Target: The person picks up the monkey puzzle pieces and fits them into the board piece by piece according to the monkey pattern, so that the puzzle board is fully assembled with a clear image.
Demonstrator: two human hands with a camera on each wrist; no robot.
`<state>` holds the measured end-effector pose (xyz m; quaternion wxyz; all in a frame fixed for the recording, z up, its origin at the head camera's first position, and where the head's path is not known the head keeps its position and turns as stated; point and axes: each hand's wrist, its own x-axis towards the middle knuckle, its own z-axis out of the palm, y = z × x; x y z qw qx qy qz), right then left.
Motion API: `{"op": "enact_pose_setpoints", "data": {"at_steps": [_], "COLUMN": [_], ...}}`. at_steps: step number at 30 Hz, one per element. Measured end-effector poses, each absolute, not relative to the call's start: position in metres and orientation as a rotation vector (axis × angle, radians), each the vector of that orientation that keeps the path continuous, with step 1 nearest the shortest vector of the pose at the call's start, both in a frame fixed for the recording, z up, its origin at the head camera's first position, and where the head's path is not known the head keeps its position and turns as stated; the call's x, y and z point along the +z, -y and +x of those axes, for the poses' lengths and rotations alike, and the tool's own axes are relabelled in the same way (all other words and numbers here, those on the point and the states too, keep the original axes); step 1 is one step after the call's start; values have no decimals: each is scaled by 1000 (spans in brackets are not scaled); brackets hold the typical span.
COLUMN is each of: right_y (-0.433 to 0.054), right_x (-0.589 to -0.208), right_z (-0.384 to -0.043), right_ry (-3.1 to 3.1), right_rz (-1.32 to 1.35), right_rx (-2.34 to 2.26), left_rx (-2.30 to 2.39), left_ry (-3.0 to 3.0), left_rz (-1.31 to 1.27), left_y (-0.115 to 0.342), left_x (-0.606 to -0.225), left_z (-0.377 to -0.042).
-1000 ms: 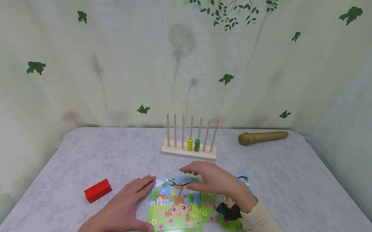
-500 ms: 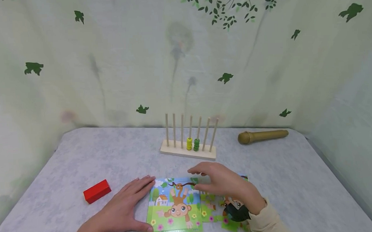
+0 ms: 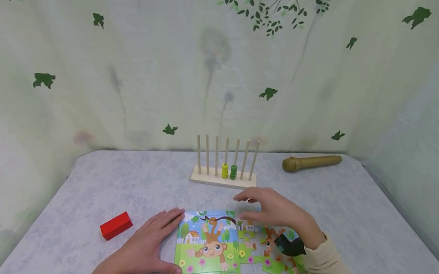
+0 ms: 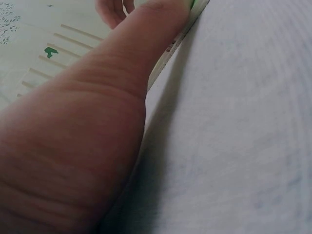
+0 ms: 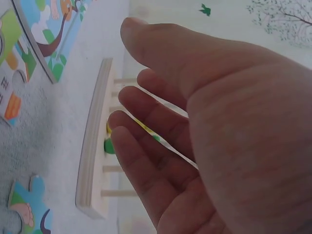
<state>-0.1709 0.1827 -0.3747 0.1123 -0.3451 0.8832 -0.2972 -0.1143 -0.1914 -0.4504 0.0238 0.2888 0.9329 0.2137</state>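
Note:
A square picture board (image 3: 209, 237) showing a cartoon monkey lies flat in front of me. My left hand (image 3: 145, 248) rests along its left side, fingertips at the upper left corner and thumb at the lower left. To the board's right are loose jigsaw pieces (image 3: 246, 254) with matching artwork, partly hidden by my right forearm. Over them hovers my right hand (image 3: 274, 210), its fingers loosely bent and holding nothing. The right wrist view shows the palm with thumb and fingers apart, and a jigsaw piece (image 5: 31, 204) on the table below.
Behind the board stands a wooden peg rack (image 3: 203, 177) with yellow beads (image 3: 225, 170) and green beads (image 3: 233, 172) on two pegs. A red block (image 3: 116, 226) lies at left. A brown microphone-shaped object (image 3: 312, 162) lies at the back right. Patterned curtains surround the table.
My right hand has moved to the right, away from the board's upper right corner and over the loose pieces. The left hand stays in place.

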Motion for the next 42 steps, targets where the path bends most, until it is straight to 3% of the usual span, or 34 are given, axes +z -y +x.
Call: {"op": "enact_pose_setpoints", "data": {"at_steps": [27, 42], "right_y": [-228, -241], "right_x": [-374, -385], "right_z": [-182, -190], "right_ry": [-2575, -2628], "right_rz": [-771, -773], "right_rx": [-906, -858], "left_rx": [645, 634], "left_ry": [-2883, -2876], "left_rz": [898, 877], "left_y": [191, 190], "left_x": [-447, -448], "left_z": [-114, -112]}}
